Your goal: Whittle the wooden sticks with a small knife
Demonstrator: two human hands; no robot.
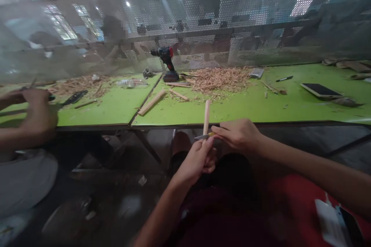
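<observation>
My left hand [199, 157] is closed around the lower part of a pale wooden stick [206, 115], whose upper end points away over the table's front edge. A knife [203, 136] with a yellow handle is gripped in my right hand [239, 134]. Its grey blade lies across the stick just above my left fingers and points to the left. My left thumb is close to the blade; whether it touches is too small to tell. The lower end of the stick is hidden inside my left fist.
On the green table [162, 119] are a cordless drill [166, 61], a wood shavings heap [222, 79], a thicker wooden piece [152, 102], a pen [284, 78] and a phone [320, 90]. A perforated screen [199, 27] stands behind. A co-worker's hand [39, 110] works at left.
</observation>
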